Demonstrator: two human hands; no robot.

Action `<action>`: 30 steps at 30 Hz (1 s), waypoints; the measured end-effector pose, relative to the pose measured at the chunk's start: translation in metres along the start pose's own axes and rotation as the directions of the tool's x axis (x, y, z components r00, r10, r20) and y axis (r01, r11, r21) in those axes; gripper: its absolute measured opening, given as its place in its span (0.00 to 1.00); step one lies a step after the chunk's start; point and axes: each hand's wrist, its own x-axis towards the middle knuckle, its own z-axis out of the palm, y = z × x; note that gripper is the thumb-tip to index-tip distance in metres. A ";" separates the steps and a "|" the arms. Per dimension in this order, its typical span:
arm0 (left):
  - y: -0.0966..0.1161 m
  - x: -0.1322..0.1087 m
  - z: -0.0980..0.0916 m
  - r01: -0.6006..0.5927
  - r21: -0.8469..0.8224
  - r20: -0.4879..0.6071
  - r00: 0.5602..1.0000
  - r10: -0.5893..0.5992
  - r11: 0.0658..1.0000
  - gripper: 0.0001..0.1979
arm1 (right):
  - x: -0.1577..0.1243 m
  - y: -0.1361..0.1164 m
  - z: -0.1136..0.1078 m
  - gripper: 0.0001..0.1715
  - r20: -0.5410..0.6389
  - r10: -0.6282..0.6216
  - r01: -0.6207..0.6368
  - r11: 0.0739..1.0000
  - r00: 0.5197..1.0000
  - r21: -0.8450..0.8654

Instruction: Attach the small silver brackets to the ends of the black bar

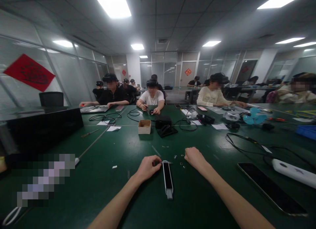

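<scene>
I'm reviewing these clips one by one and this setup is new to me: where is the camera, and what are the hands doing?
No machine here: one camera on a person's head looks down at their own bare hands over a green table. The left hand pinches the far end of a slim black device lying flat; the right hand rests curled beside tiny metal parts. A smartphone and a white power strip lie to the right. Other people work across the table.
</scene>
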 end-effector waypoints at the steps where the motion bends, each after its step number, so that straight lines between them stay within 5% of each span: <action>1: 0.000 0.000 0.000 0.002 -0.003 -0.001 1.000 -0.002 1.000 0.09 | 0.000 0.000 -0.001 0.09 0.003 0.007 -0.007 1.000 1.000 0.006; 17: 0.006 -0.001 -0.005 0.028 -0.029 0.037 0.999 -0.027 0.999 0.10 | -0.002 0.000 -0.004 0.09 -0.008 0.034 -0.034 0.999 0.999 0.012; 30: 0.007 -0.001 -0.005 0.008 -0.005 0.023 1.000 -0.008 1.000 0.09 | -0.016 -0.027 -0.007 0.09 -0.183 -0.176 0.189 0.980 0.967 0.059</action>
